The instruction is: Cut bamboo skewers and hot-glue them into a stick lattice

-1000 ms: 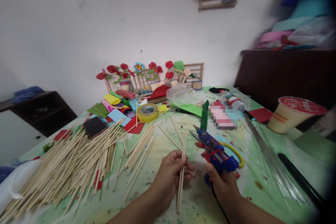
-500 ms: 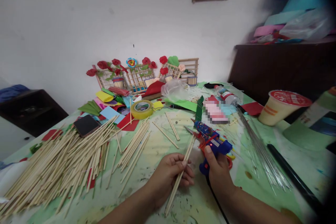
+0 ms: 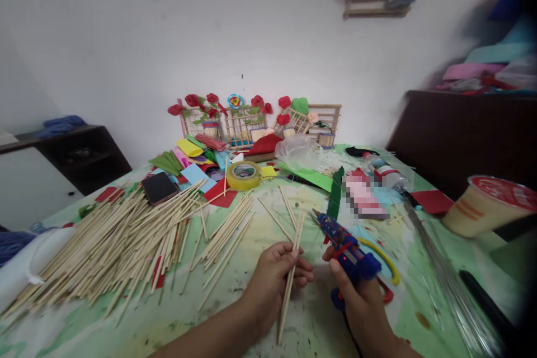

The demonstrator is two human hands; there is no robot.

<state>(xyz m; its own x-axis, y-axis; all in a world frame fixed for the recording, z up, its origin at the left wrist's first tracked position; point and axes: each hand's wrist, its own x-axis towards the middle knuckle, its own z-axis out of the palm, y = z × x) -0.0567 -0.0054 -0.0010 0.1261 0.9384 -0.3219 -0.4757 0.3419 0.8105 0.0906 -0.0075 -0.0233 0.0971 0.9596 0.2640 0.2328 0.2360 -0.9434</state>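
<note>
We see a dark phone (image 3: pixel 160 188) on the left side of the table (image 3: pixel 262 235) and a roll of yellow tape (image 3: pixel 243 183) nearer its middle. On the right we find a bottle (image 3: pixel 391 175) lying down and a red-lidded cup (image 3: pixel 474 211). At far left, blue cloth (image 3: pixel 62 125) rests on a dark cabinet (image 3: pixel 94 152).

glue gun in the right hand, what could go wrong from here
The glue gun shows a red light, so its tip may be hot; a slip could burn the left hand nearby. The sticks are thin and held only partway along, so they might twist apart. The cord hangs below the right hand and could tug on the gun if it snags.
</note>
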